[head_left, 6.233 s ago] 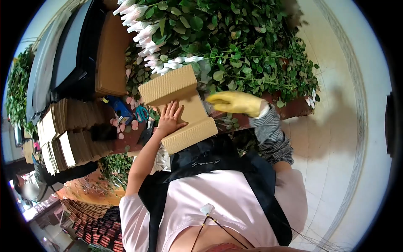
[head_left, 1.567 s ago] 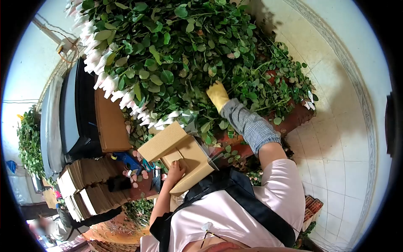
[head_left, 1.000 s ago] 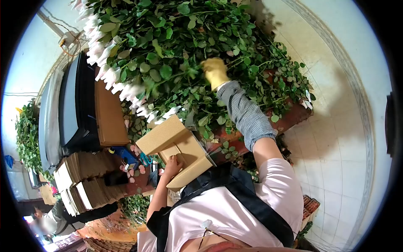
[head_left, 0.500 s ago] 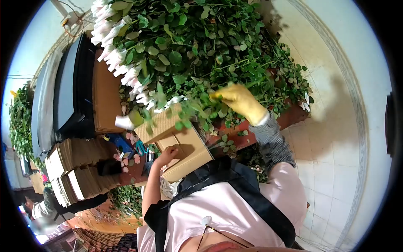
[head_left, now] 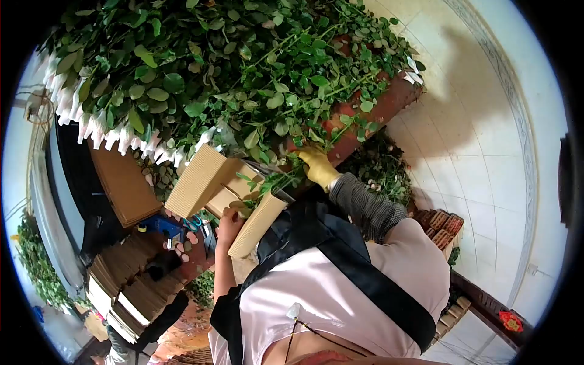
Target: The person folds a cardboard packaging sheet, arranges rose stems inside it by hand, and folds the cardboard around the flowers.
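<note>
A folded sheet of corrugated cardboard (head_left: pixel 261 222) stands open in front of my body, its two sides raised. My bare left hand (head_left: pixel 229 227) is at its left end, fingers curled inward; what they grip, if anything, is hidden. My right hand (head_left: pixel 317 166), in a yellow glove, closes around a leafy stem (head_left: pixel 281 181) at the right end of the cardboard. The stem's leaves reach over the cardboard's inside towards my left hand. Its flower end cannot be made out.
Beyond the cardboard lies a big pile of leafy stems (head_left: pixel 201 79) with white-sleeved heads (head_left: pixel 96 129) at the left. Blue-handled scissors (head_left: pixel 193 222), petals and stacked cardboard sheets (head_left: pixel 131 274) are on the left. Cut foliage (head_left: pixel 380 170) lies at the lower right.
My right hand has come down and nearer my body, bringing the leafy stem into the folded cardboard. My left hand stays at the cardboard's left end. The view has turned.
</note>
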`<state>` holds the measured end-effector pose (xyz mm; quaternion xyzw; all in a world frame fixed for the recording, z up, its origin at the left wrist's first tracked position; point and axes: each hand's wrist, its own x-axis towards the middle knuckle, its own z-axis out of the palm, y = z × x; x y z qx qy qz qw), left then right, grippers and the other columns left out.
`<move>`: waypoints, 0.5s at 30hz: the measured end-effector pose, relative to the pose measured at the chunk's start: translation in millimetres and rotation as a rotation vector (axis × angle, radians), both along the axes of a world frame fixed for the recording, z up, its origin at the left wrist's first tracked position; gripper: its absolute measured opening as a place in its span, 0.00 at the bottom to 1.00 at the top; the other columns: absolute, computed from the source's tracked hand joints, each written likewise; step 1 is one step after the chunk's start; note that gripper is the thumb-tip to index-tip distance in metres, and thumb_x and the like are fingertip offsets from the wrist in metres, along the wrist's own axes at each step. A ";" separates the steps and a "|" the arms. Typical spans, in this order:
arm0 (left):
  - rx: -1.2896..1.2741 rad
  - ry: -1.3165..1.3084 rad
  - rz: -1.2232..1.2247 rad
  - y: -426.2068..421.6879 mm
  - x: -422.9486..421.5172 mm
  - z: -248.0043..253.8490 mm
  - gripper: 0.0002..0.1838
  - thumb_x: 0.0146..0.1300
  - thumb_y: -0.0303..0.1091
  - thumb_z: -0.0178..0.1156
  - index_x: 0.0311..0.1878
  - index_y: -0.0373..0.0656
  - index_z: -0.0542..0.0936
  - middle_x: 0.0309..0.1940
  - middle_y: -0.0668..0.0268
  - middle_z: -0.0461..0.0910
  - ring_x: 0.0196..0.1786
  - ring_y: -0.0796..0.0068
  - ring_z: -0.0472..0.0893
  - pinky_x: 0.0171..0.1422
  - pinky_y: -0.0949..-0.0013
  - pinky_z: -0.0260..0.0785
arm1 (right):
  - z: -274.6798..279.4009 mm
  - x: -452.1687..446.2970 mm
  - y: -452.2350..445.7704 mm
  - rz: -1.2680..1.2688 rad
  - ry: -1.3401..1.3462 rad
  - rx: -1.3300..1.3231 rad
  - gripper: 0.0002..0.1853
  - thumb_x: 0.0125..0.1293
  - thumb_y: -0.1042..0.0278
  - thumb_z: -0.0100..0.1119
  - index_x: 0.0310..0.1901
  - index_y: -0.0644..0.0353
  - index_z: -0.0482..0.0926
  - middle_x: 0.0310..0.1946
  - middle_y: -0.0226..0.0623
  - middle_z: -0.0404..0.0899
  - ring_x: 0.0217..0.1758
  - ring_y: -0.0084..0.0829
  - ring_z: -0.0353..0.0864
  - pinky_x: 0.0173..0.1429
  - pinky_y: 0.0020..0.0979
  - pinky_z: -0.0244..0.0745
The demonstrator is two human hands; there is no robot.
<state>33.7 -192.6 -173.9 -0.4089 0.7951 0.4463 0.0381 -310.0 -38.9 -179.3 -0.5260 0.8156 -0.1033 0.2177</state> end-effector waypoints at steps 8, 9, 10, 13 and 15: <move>0.002 0.097 0.052 -1.1 7.7 -20.3 0.17 0.52 0.27 0.64 0.46 0.34 0.79 0.38 0.55 0.73 0.37 0.60 0.76 0.43 0.64 0.70 | 51.3 -93.9 -42.0 -0.811 -1.335 -0.319 0.40 0.74 0.49 0.55 0.74 0.66 0.51 0.72 0.51 0.60 0.72 0.45 0.66 0.74 0.41 0.68; -0.015 0.116 0.055 -0.2 9.1 -25.6 0.17 0.52 0.27 0.64 0.47 0.35 0.79 0.38 0.55 0.72 0.36 0.60 0.75 0.43 0.64 0.70 | 56.6 -97.3 -52.7 -0.898 -1.334 -0.304 0.39 0.74 0.50 0.55 0.74 0.67 0.51 0.74 0.52 0.57 0.73 0.48 0.65 0.74 0.43 0.67; -0.007 0.133 0.056 0.2 11.4 -31.1 0.17 0.51 0.28 0.65 0.47 0.35 0.79 0.38 0.56 0.72 0.36 0.60 0.75 0.42 0.64 0.70 | 50.3 -107.1 -64.9 -0.871 -1.306 -0.249 0.39 0.74 0.51 0.55 0.74 0.67 0.51 0.75 0.52 0.54 0.73 0.50 0.64 0.75 0.43 0.67; -0.016 0.131 0.036 -0.5 11.7 -28.8 0.18 0.51 0.28 0.66 0.47 0.36 0.79 0.38 0.56 0.73 0.37 0.60 0.76 0.42 0.64 0.70 | -1.1 -151.3 -118.7 -0.975 -1.342 -0.171 0.38 0.74 0.57 0.55 0.76 0.63 0.49 0.79 0.46 0.45 0.78 0.53 0.53 0.79 0.46 0.58; -0.002 0.134 0.057 1.0 8.4 -20.6 0.18 0.52 0.28 0.66 0.47 0.36 0.79 0.38 0.56 0.73 0.37 0.60 0.76 0.43 0.64 0.70 | 3.6 -158.3 -137.6 -1.017 -1.304 -0.196 0.36 0.75 0.58 0.54 0.76 0.63 0.51 0.80 0.44 0.41 0.80 0.50 0.47 0.80 0.45 0.56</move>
